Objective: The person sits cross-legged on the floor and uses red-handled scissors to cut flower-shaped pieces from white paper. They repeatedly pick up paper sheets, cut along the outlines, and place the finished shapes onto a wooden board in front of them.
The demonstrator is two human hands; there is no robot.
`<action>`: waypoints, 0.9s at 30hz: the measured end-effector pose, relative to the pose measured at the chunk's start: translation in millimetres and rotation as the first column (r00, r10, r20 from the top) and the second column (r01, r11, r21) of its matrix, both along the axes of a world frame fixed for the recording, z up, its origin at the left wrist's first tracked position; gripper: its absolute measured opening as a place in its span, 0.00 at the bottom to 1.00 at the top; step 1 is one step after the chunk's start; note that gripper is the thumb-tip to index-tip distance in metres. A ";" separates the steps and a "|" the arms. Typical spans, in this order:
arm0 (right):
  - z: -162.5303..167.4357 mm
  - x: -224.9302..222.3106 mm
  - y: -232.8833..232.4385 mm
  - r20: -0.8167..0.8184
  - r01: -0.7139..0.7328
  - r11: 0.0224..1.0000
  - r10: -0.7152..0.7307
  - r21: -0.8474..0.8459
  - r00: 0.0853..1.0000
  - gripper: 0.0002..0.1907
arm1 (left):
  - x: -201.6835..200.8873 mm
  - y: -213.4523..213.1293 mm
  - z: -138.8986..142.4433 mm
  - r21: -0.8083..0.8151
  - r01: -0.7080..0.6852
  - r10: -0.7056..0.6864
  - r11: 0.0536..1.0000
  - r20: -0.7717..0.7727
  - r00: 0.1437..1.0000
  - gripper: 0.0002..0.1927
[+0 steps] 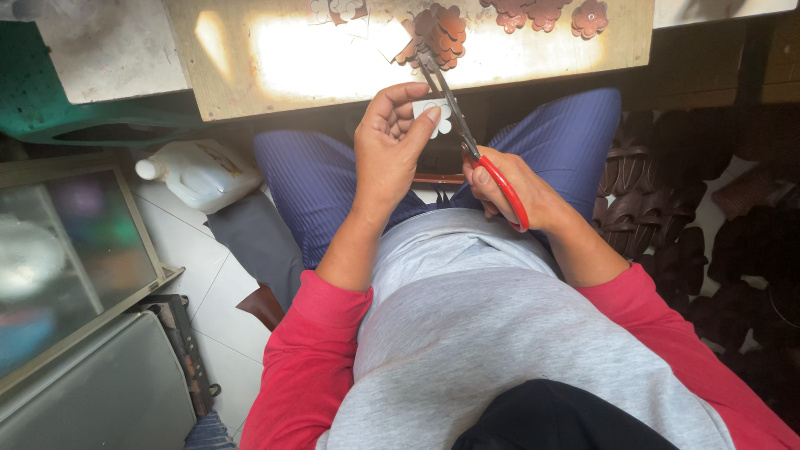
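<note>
While the left hand point(392, 137) pinches a small white cutout piece point(433, 117) between thumb and fingertips, the right hand point(512, 187) is closed through the red loops of the scissors point(467, 137). Blades sit against the piece's right edge; can't tell how far they gape. Piece is held up over the lap, just in front of the wooden board point(225, 75).

Step in hand, as I read it: trimming around the white shape's outline, mid-cut. The next move likely calls for the left fingers to rotate the piece slightly so the blades follow the curved edge, with short snips, thumb kept away from the blade line.

Scissors' long axis runs diagonal: handles low right near the wrist, tips pointing up and left toward the board. The piece looks roughly flat, facing the camera, with a lobed lower edge; its long axis is hard to call.

Brown flower-shaped cutouts point(442, 33) lie on the board beyond the tips. White plastic jug point(196, 171) sits on the floor at left.
</note>
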State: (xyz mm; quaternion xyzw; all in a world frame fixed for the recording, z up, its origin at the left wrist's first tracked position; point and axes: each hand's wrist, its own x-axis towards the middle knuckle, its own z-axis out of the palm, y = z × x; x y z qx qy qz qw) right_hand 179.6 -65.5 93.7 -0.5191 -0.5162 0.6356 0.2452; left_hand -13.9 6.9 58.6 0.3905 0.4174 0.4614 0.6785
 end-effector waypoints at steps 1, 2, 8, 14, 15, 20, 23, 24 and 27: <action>0.0 0.6 0.2 0.014 -0.006 1.000 0.006 0.002 1.000 0.29 | -0.9 0.7 -0.2 0.004 -0.007 0.007 1.000 -0.010 1.000 0.15; 0.0 1.2 0.7 0.029 -0.012 1.000 0.012 0.004 1.000 0.29 | -1.8 1.9 -0.7 0.008 -0.014 0.014 1.000 -0.020 1.000 0.15; -2.4 -4.1 -0.9 0.035 0.021 1.000 -0.022 0.018 0.999 0.28 | 7.5 -3.9 -5.4 0.027 -0.109 0.108 0.994 0.058 0.992 0.16; -5.0 -8.8 -1.7 0.068 0.064 0.996 -0.068 0.061 0.995 0.27 | 22.8 -13.7 -15.7 -0.039 -0.162 0.166 0.986 0.205 0.965 0.19; -5.1 -9.5 -1.8 0.070 0.069 0.996 -0.073 0.058 0.995 0.27 | 23.7 -13.1 -17.6 -0.056 -0.170 0.178 0.984 0.207 0.962 0.18; -4.6 -7.0 -0.7 0.030 0.046 0.996 -0.048 0.073 0.998 0.28 | 24.4 -12.4 -21.9 -0.029 -0.123 0.126 0.992 0.177 0.976 0.18; -6.3 -5.8 1.4 -0.013 0.023 0.994 -0.022 0.110 1.000 0.30 | 22.4 -13.7 -20.8 -0.052 -0.069 0.077 0.996 0.172 0.982 0.17; -6.9 -4.8 1.3 -0.020 0.017 0.992 -0.014 0.122 1.000 0.30 | 22.5 -14.1 -20.4 -0.058 -0.052 0.061 0.997 0.173 0.983 0.17; -8.5 -4.5 -0.3 -0.053 0.024 0.997 -0.020 0.077 0.998 0.31 | 21.4 -13.7 -19.4 -0.067 -0.051 0.063 0.996 0.175 0.983 0.17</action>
